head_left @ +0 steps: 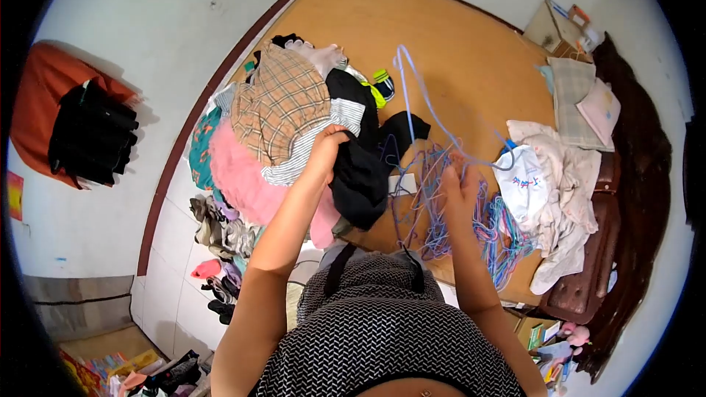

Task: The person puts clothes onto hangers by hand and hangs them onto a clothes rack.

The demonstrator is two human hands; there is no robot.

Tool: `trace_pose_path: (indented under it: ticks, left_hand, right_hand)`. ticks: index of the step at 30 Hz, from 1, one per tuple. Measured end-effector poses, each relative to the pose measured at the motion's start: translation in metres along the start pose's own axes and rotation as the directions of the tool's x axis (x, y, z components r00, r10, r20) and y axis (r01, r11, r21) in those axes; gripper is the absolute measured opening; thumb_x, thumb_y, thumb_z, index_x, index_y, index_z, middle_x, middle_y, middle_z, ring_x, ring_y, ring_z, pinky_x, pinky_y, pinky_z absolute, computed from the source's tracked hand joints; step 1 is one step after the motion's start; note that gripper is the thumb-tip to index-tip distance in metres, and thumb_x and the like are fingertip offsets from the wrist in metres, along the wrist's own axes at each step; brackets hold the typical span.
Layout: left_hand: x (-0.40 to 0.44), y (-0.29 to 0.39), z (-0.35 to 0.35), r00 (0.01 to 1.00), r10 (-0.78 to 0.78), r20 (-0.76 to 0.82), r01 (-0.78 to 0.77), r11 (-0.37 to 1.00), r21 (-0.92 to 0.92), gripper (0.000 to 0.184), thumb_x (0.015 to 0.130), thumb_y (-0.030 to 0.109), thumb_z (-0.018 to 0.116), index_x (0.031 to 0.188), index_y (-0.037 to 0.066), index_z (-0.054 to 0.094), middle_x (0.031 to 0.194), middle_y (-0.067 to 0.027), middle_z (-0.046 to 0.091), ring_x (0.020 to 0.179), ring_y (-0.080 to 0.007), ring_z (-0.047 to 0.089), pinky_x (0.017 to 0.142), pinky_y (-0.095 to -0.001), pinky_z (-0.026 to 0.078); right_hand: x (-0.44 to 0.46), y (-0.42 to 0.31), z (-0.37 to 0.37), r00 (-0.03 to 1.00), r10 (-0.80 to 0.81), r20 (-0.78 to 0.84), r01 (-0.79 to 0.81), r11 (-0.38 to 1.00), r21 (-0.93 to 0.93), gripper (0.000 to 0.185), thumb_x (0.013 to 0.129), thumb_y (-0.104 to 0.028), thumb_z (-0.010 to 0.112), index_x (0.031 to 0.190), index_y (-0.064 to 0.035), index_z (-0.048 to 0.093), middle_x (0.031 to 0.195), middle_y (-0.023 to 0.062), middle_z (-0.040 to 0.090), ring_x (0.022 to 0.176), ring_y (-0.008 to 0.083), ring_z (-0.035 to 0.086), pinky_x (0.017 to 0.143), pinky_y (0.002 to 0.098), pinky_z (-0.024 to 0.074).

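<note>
My left hand is closed on a black garment that hangs down from its fingers. Beside it lies a heap of clothes with a beige plaid shirt, a striped white cloth and pink fluffy fabric. My right hand is among a tangle of blue, purple and pink hangers, its fingers closed around a light purple hanger that sticks up above the pile. A small white card lies between my hands.
The clothes rest on a tan mat. White bedding and a pillow are at the right, near a brown leather headboard. Socks and small items lie on white floor tiles at the left. Black clothing hangs on the left wall.
</note>
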State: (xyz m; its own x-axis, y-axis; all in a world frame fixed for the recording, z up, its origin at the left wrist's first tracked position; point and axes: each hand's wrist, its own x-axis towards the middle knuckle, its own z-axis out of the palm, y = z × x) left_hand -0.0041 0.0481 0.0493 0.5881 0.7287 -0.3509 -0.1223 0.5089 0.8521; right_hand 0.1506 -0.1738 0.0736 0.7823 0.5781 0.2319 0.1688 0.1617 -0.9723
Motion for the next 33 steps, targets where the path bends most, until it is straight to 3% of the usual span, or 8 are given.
trace_pose_path:
  ticks: [8,14,17,20,21,24,28,33]
  left_hand:
    - [0.011,0.013,-0.006,0.94,0.098,-0.327,-0.085,0.995,0.053,0.013,0.074,0.003,0.053,0.087,0.004,0.051,0.077,-0.0035,0.052,0.07,-0.0141,0.05,0.061,-0.0252,0.041]
    - [0.022,0.001,-0.005,0.851,0.365,-0.377,-0.264,0.919,0.292,0.018,0.071,0.003,0.061,0.087,0.004,0.052,0.075,-0.0055,0.054,0.067,-0.0164,0.052,0.06,-0.0286,0.041]
    - [0.001,0.007,0.017,0.665,0.702,-0.254,-0.324,0.577,0.75,0.023,0.067,0.001,0.061,0.089,0.005,0.054,0.074,-0.0137,0.06,0.068,-0.0291,0.06,0.064,-0.0367,0.046]
    - [-0.008,-0.004,0.029,0.651,0.758,0.034,-0.521,0.414,0.746,0.025,0.063,-0.006,0.058,0.086,0.005,0.054,0.074,-0.0128,0.059,0.07,-0.0289,0.06,0.064,-0.0351,0.047]
    - [-0.02,-0.001,0.04,0.689,0.715,0.118,-0.576,0.441,0.688,0.026,0.061,-0.007,0.057,0.084,0.004,0.053,0.076,-0.0125,0.058,0.071,-0.028,0.059,0.063,-0.0337,0.046]
    - [-0.038,-0.001,0.051,0.46,0.829,0.317,-0.712,0.131,0.69,0.03,0.06,-0.007,0.057,0.086,0.006,0.052,0.077,-0.0102,0.055,0.07,-0.029,0.059,0.06,-0.0353,0.046]
    - [-0.034,-0.01,0.038,0.622,0.783,-0.003,-0.408,0.327,0.852,0.034,0.063,-0.004,0.059,0.093,0.007,0.05,0.088,-0.0123,0.053,0.07,-0.033,0.056,0.061,-0.0401,0.045]
    - [-0.049,-0.061,0.033,0.82,0.573,0.005,-0.255,0.356,0.899,0.035,0.067,0.002,0.061,0.097,0.009,0.046,0.094,-0.0132,0.054,0.079,-0.0378,0.058,0.068,-0.0452,0.046]
  right_hand:
    - [-0.055,-0.024,-0.029,0.883,0.228,0.409,-0.146,0.964,-0.223,0.019,0.096,-0.017,0.046,0.081,-0.0056,0.048,0.062,-0.0051,0.038,0.055,0.0037,0.034,0.048,0.0204,0.0285]
    - [-0.07,-0.03,-0.002,0.804,0.382,0.455,-0.263,0.916,-0.303,0.034,0.094,-0.026,0.049,0.121,-0.0049,0.054,0.068,0.0032,0.043,0.062,0.0095,0.038,0.056,0.0275,0.0346]
    - [-0.072,-0.015,0.018,0.859,0.302,0.413,-0.199,0.941,-0.273,0.033,0.094,-0.023,0.05,0.122,-0.0053,0.054,0.069,0.0035,0.044,0.063,0.0103,0.039,0.058,0.0265,0.0357]
    - [-0.057,-0.015,0.046,0.898,0.19,0.396,-0.107,0.969,-0.221,0.032,0.094,-0.021,0.05,0.121,-0.0053,0.055,0.071,0.0002,0.048,0.065,0.0089,0.043,0.06,0.0219,0.0362]
    - [-0.05,-0.012,0.053,0.897,0.264,0.354,-0.22,0.962,-0.159,0.032,0.094,-0.021,0.05,0.122,-0.0055,0.054,0.07,-0.002,0.047,0.061,0.0071,0.042,0.056,0.0199,0.0348]
    - [-0.028,-0.031,0.058,0.894,0.374,0.246,-0.405,0.91,0.089,0.033,0.095,-0.02,0.049,0.124,-0.0057,0.052,0.065,-0.0055,0.042,0.054,0.0033,0.037,0.048,0.0173,0.03]
    - [-0.002,-0.05,0.054,0.944,0.314,0.101,-0.326,0.84,0.433,0.035,0.096,-0.02,0.047,0.128,-0.0065,0.048,0.059,-0.0079,0.03,0.045,0.0005,0.024,0.039,0.0175,0.0187]
    - [0.04,-0.074,0.054,0.946,0.313,0.077,-0.289,0.718,0.633,0.03,0.095,-0.02,0.047,0.123,-0.0097,0.052,0.058,-0.0059,0.025,0.045,0.0033,0.024,0.037,0.0183,0.0198]
